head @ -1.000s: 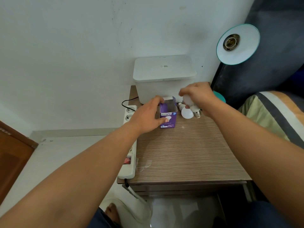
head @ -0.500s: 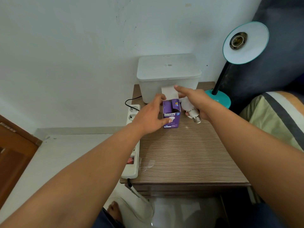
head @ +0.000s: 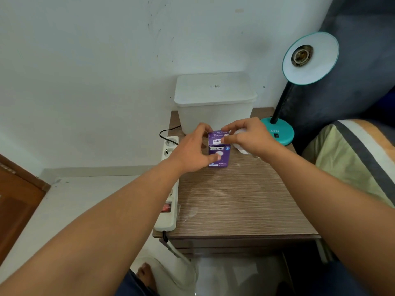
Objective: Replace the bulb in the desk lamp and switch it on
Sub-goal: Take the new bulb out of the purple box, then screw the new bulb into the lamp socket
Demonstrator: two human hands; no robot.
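A purple bulb box (head: 219,155) stands upright on the wooden bedside table (head: 235,199). My left hand (head: 190,150) grips its left side. My right hand (head: 252,137) holds a white bulb (head: 239,131) in its palm while its thumb and forefinger press the box's top flap down. The teal desk lamp stands at the table's back right on its round base (head: 277,133). Its shade (head: 316,71) faces me, and the socket (head: 301,55) inside holds no bulb.
A white lidded container (head: 213,103) sits against the wall just behind the box. A white power strip (head: 168,189) lies along the table's left edge with a black plug in it. A striped pillow (head: 352,157) lies to the right, a wooden door (head: 17,199) at far left.
My right hand picked a bulb up from the table and came to the box. The box's top, open half a second ago, is now folded shut under my fingers.
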